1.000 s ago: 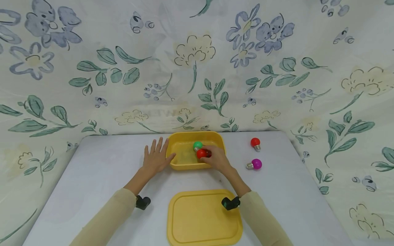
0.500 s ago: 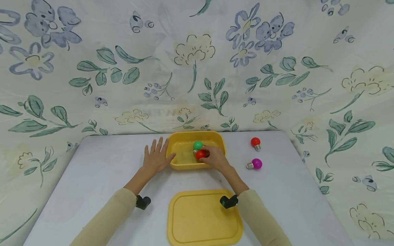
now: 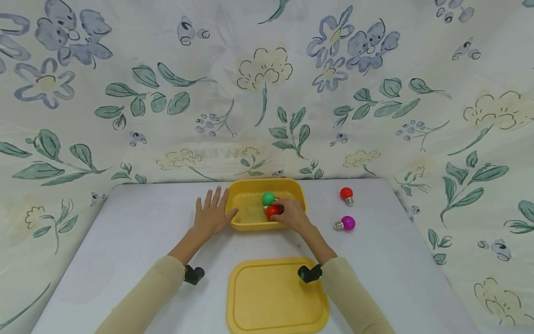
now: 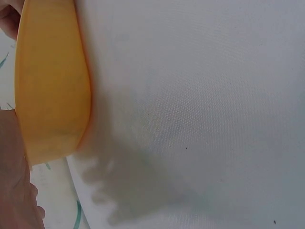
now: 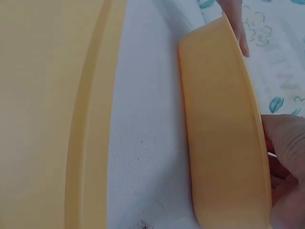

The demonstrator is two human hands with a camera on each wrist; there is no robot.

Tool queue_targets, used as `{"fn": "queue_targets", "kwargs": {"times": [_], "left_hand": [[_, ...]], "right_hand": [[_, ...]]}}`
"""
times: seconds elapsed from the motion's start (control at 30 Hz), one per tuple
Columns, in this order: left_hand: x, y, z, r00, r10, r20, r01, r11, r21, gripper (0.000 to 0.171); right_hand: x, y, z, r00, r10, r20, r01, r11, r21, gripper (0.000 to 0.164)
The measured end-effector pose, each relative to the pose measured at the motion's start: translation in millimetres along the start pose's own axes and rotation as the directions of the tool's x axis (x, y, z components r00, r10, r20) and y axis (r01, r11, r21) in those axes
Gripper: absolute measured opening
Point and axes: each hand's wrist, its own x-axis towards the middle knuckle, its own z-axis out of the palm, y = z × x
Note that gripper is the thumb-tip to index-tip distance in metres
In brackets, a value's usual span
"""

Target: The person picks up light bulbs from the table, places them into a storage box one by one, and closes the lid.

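Observation:
In the head view, a yellow plastic box [image 3: 250, 227] stands at the back of the table. My right hand [image 3: 294, 215] reaches over its right front rim and holds a red light bulb [image 3: 273, 212] low inside, thumb and fingers around it. The hand hides part of that bulb. Just behind lies a green light bulb [image 3: 268, 199] in the box. My left hand [image 3: 212, 216] has its fingers spread along the box's left rim, thumb over the edge. In the right wrist view, the box wall [image 5: 224, 129] hides the bulbs and my right fingertips.
A yellow lid [image 3: 277, 297] lies flat on the white table [image 3: 137, 232] in front of the box. To the right of the box rest another red bulb [image 3: 346, 193] and a purple bulb [image 3: 348, 223]. A floral cloth [image 3: 267, 134] hangs directly behind the table.
My right hand has shifted slightly toward the front left, and the red bulb has come lower in the box. The green bulb has turned a little. My left hand has stayed put.

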Motion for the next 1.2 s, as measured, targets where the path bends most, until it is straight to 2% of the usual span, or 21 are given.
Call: {"fn": "queue_targets", "kwargs": {"times": [0.6,1.2], "left_hand": [[-1.4,0.9,-2.8,1.0,0.0,-0.012,0.0,1.0,0.007,0.077],[-1.1,1.9,-3.0,1.0,0.003,-0.002,-0.003,1.0,-0.005,0.077]], "right_hand": [[2.1,1.0,0.3,1.0,-0.005,0.012,0.005,1.0,0.015,0.041],[-0.9,4.1,0.8,0.999,-0.049,-0.01,0.05,0.999,0.022,0.038]]}}
